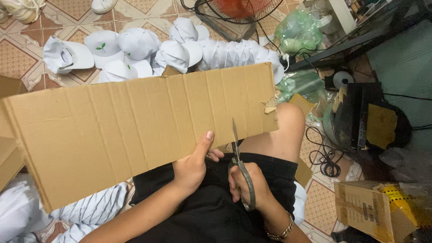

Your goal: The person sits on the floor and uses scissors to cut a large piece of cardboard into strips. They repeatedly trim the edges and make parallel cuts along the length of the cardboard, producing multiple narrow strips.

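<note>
A long strip of brown corrugated cardboard [135, 121] stretches across my lap, tilted up to the right. My left hand [193, 164] grips its lower edge, thumb pressed on the front face. Right beside it, my right hand [245, 184] holds grey scissors [238, 157] by the handles. Their blades point up into the lower edge of the cardboard, a short way in.
A heap of white caps [180, 49] lies on the tiled floor behind the cardboard. A fan [234, 11] stands at the back, green plastic bags [299, 31] to its right. A black machine [360, 114], cables and a small cardboard box [369, 209] sit on the right.
</note>
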